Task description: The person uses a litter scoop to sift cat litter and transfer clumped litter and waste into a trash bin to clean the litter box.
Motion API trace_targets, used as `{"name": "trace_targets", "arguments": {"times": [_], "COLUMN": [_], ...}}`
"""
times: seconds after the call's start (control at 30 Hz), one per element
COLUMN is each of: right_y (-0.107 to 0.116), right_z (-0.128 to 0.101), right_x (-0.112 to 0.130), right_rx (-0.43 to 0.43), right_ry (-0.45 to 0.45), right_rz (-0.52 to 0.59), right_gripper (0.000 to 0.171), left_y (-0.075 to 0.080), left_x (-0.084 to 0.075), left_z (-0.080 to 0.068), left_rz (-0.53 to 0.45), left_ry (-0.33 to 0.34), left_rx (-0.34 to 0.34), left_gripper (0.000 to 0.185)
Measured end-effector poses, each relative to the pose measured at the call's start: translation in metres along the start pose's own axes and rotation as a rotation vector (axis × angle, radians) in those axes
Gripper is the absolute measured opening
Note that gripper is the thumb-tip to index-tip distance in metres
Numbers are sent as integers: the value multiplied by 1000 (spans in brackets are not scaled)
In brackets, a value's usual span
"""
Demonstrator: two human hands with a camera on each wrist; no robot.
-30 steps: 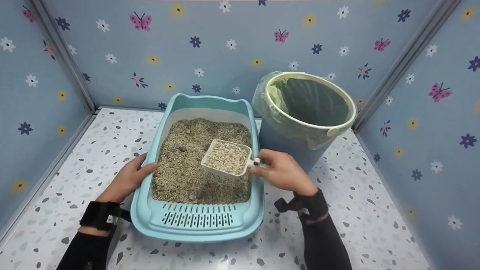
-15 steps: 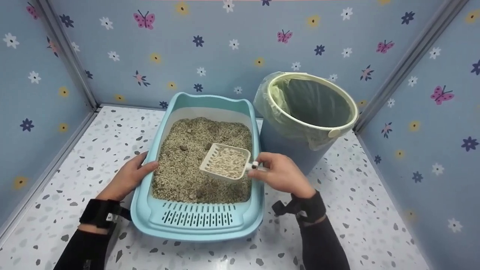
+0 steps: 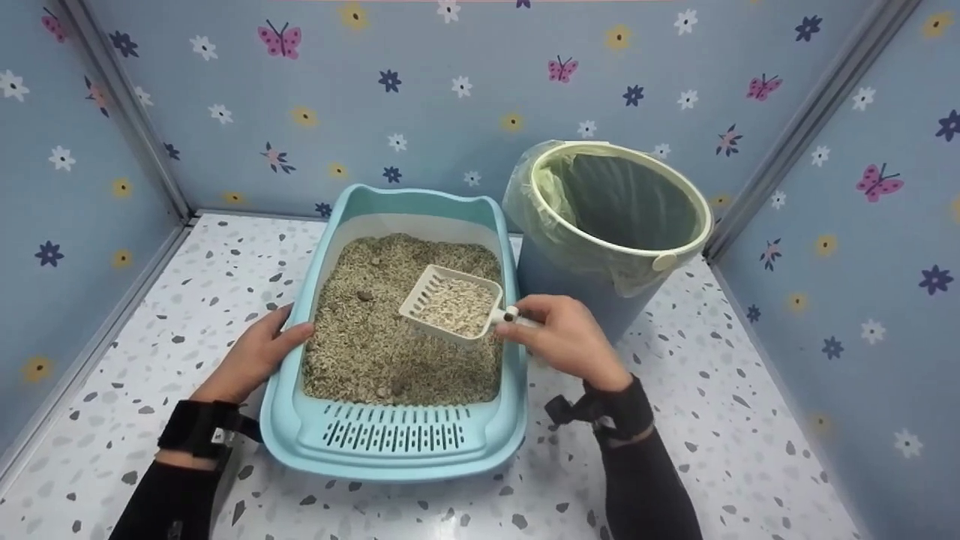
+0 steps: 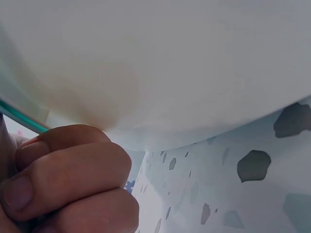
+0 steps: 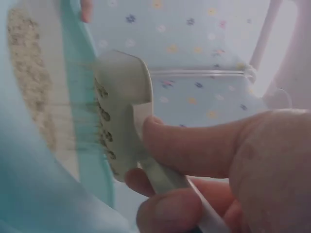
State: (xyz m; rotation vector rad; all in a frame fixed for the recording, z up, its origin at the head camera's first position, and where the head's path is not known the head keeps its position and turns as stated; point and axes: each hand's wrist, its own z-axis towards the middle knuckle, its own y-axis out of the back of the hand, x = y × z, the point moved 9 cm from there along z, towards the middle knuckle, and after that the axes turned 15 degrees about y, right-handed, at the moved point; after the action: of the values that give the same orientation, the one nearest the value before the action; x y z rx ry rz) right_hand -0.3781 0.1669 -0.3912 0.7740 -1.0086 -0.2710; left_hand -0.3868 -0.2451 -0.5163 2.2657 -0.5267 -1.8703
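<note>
The right hand (image 3: 566, 341) pinches the handle of the slotted white scoop (image 3: 452, 303), which hangs tilted above the litter (image 3: 375, 337) in the light blue litter box (image 3: 397, 450). Some grains lie in the scoop, so the sifting seems only partly done. The left hand (image 3: 259, 356) curls over the box's left rim. The lined bin (image 3: 679, 225) just beside the box looks empty; emptying the scoop there seems not yet done.

One litter tray (image 3: 397, 442) lies between the two hands, the left hand (image 3: 255, 358) at its side and the right hand (image 3: 566, 341) holding the one slotted scoop (image 3: 450, 304). One lined bin (image 3: 622, 217) stands just beyond the right hand. One bench (image 3: 720, 420) carries them all.
</note>
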Motion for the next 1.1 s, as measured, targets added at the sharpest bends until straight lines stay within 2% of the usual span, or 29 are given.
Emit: {"name": "trace_targets", "arguments": {"times": [0.07,0.27,0.4,0.57,0.7,0.87,1.03,1.1], "right_y": [6,-5,5,0,7,1,11,9], "right_z": [-2,2,-3,0,-4,-5,-9,-8], "right_x": [1,3,2,4,4,6,10,10], "right_rx": [-12,38,2,17,-18,69,38,58], "right_ry": [-8,11,-18,26,19,28,32,43], "right_rz": [0,-33,-60,-23,-44,-53,-74,-66], "right_gripper": [14,17,12,19,12,17,14,18], "left_y": [0,0,1,0,-2,-3,-3,-3], "left_x": [1,2,1,0,-1,2,2,1], "left_z": [-1,-1,-1,0,1,1,1,1], "left_rz": [4,-9,-9,-8,-12,-23,-33,-36], "left_ry": [1,-3,-6,-4,-12,-11,-16,-18], "left_rx": [-10,-3,-5,6,11,3,0,-4], "left_gripper": [78,76,76,75,75,74,74,74]}}
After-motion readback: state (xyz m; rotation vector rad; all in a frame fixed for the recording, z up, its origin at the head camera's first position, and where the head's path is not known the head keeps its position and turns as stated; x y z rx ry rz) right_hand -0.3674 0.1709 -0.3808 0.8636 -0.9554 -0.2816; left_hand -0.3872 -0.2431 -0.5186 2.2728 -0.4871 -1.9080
